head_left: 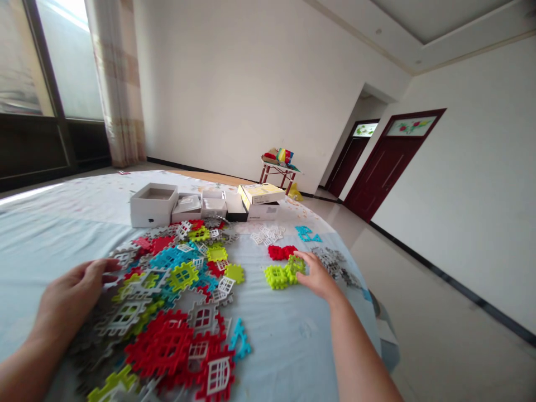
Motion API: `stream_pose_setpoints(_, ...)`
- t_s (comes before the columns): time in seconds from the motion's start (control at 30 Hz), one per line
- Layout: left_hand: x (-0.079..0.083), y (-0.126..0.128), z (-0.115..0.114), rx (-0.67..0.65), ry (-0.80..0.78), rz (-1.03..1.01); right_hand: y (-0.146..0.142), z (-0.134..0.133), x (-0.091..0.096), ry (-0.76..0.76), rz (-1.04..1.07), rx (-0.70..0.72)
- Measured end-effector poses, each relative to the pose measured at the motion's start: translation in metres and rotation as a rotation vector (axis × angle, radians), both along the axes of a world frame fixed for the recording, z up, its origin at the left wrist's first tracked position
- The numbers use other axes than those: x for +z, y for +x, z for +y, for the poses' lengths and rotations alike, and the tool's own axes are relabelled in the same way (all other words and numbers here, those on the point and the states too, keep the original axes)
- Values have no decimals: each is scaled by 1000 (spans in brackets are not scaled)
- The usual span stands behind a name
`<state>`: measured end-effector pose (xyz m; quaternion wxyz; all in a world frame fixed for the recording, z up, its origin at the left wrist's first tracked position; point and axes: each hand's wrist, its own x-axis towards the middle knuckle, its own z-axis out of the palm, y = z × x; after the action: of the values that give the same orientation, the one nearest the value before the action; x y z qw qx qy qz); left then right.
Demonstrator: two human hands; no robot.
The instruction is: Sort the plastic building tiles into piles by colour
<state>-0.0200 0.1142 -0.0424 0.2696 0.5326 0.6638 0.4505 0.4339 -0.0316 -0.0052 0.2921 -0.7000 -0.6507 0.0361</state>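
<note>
A large heap of flat plastic waffle-block pieces [167, 296] in red, grey, white, cyan and lime covers the pale blue bedsheet [37, 245]. My left hand [77, 293] rests at the heap's left edge, its fingers on grey and white pieces. My right hand [316, 273] lies further right, fingertips touching joined lime-green pieces [278, 276]. Beyond those sit red pieces [281, 252], and a grey cluster [330, 262] lies just past my right fingers. Farther back are white pieces [268, 234] and cyan pieces [307, 234].
Several open cardboard boxes [153, 205] stand at the sheet's far side. Past its right edge lies a tiled floor [422, 318]. A small folding table [278, 170] with colourful items stands by the far wall, and dark red doors [387, 167] are on the right.
</note>
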Motion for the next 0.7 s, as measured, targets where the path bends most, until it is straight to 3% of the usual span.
stream_pose_setpoints(0.23, -12, -7, 10, -17, -87, -112, 6, 0, -7, -54, -19, 30)
stream_pose_setpoints(0.7, 11, 6, -8, 9, -90, -115, -2, 2, -5, -92, -22, 62)
